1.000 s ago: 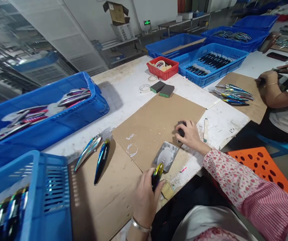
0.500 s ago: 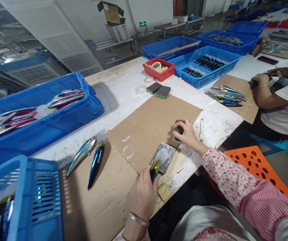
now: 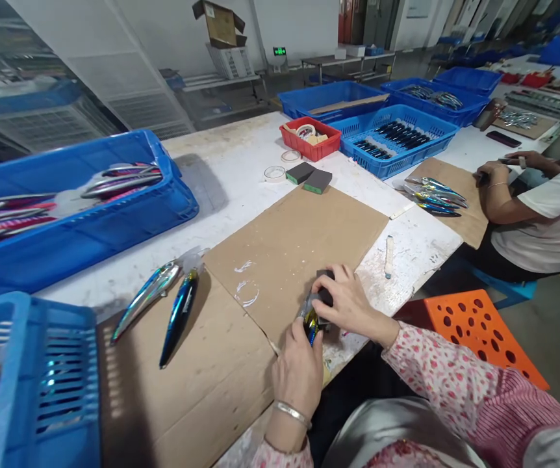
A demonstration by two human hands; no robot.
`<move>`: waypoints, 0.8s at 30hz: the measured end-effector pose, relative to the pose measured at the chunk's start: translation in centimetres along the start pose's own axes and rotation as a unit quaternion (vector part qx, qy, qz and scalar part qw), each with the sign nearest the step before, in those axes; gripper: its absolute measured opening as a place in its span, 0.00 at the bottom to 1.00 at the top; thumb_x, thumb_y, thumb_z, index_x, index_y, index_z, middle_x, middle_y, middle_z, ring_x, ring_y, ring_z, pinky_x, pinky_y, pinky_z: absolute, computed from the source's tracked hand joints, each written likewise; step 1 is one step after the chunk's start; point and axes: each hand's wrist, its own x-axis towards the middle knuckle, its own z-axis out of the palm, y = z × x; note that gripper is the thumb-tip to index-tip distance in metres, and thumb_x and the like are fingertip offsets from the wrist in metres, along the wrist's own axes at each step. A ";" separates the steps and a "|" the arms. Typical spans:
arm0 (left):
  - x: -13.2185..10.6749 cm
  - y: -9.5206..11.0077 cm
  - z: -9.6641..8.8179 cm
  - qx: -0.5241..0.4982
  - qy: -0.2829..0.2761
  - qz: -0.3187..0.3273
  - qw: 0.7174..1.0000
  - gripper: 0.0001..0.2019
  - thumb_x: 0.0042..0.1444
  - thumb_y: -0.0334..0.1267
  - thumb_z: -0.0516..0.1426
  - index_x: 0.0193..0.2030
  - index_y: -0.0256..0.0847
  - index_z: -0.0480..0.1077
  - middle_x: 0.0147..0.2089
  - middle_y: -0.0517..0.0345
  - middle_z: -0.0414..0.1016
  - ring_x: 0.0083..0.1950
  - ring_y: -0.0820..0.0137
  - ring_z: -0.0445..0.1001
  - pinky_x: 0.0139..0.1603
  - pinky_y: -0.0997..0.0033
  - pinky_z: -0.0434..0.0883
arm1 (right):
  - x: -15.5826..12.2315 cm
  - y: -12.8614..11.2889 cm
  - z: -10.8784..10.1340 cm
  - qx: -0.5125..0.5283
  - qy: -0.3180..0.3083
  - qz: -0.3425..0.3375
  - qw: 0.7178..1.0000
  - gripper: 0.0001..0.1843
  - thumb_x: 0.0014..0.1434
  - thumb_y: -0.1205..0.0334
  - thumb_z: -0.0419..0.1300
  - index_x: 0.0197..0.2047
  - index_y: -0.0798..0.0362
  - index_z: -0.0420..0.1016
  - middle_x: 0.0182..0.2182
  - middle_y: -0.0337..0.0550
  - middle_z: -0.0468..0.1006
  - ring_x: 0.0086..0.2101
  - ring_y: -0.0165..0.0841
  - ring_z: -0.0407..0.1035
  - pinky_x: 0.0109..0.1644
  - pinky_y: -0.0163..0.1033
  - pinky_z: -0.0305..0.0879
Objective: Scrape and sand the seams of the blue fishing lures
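Far left, near edge: blue crate [image 3: 31, 377], shiny pieces inside, too blurred to tell more. Behind it: second blue crate [image 3: 114, 221] with long glossy shapes laid on white sheet. Next right, on cardboard [image 3: 290, 240]: two loose lures [image 3: 178, 317] side by side, one silver, one dark blue, well apart from both hands. Left hand [image 3: 299, 374]: fingers clenched round the lure [image 3: 310, 322], only its iridescent tip showing above the fist, at the front edge of the table [image 3: 241, 169]. Right hand [image 3: 348, 305]: fingertips grasping a dark block [image 3: 325, 290], pressed down just beside or onto the lure tip; contact hidden by fingers, cannot tell which. Further right: white stick [image 3: 389, 248] on the bare table, orange stool [image 3: 479, 331] below, a co-worker [image 3: 533, 208] seated beyond a small heap of lures [image 3: 436, 194]. Risks, judged from this: glossy body gripped at one end only, likely to twist or slip under block pressure; slip so near the edge means a drop to the floor; block wandering off its spot could scuff the finish; left thumb close enough to get rubbed.
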 end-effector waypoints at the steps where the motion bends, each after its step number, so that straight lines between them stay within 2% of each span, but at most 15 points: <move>1: 0.0 0.1 0.0 0.001 0.000 -0.001 1.000 0.16 0.64 0.42 0.48 0.53 0.34 0.63 0.43 0.45 0.75 0.37 0.62 0.77 0.29 0.68 0.67 | 0.3 0.1 -0.2 -0.007 -0.001 0.005 1.000 0.09 0.57 0.55 0.60 0.41 0.46 0.74 0.49 0.45 0.66 0.50 0.42 0.58 0.52 0.48 0.58; 5: 0.0 0.4 -0.1 -0.001 -0.008 -0.014 1.000 0.16 0.64 0.41 0.48 0.53 0.34 0.62 0.44 0.45 0.75 0.38 0.63 0.78 0.29 0.68 0.67 | 1.5 0.3 -0.7 -0.075 0.029 0.049 0.996 0.10 0.59 0.55 0.58 0.42 0.48 0.74 0.50 0.49 0.66 0.50 0.45 0.57 0.51 0.51 0.58; 11: 0.0 0.4 0.5 0.000 0.013 -0.001 1.000 0.15 0.65 0.42 0.46 0.53 0.35 0.61 0.43 0.46 0.74 0.38 0.64 0.78 0.28 0.69 0.66 | 0.5 -0.5 -0.7 -0.062 -0.014 0.017 0.998 0.09 0.58 0.55 0.59 0.41 0.46 0.73 0.49 0.45 0.66 0.50 0.43 0.58 0.50 0.49 0.58; 15: 0.0 0.6 0.4 -0.009 0.000 -0.014 1.000 0.15 0.65 0.42 0.47 0.53 0.35 0.61 0.44 0.46 0.74 0.39 0.63 0.78 0.28 0.69 0.66 | 0.8 -0.7 -0.7 -0.106 0.028 0.054 0.992 0.08 0.59 0.56 0.58 0.42 0.47 0.73 0.49 0.47 0.67 0.50 0.44 0.58 0.50 0.50 0.58; 20: 0.0 0.7 0.5 -0.013 0.010 -0.004 1.000 0.14 0.65 0.42 0.47 0.52 0.35 0.61 0.43 0.47 0.74 0.40 0.63 0.77 0.29 0.69 0.66 | 0.6 -0.4 -0.5 -0.087 0.015 0.026 0.996 0.08 0.58 0.56 0.59 0.42 0.46 0.73 0.49 0.46 0.67 0.50 0.43 0.58 0.49 0.48 0.58; 24: 0.0 0.5 0.5 -0.019 0.016 -0.008 1.000 0.14 0.65 0.41 0.47 0.51 0.35 0.62 0.42 0.47 0.74 0.39 0.63 0.77 0.29 0.69 0.66 | 0.5 -0.5 -0.5 -0.113 0.047 0.046 0.991 0.08 0.59 0.57 0.58 0.42 0.48 0.73 0.49 0.47 0.67 0.49 0.44 0.58 0.50 0.49 0.57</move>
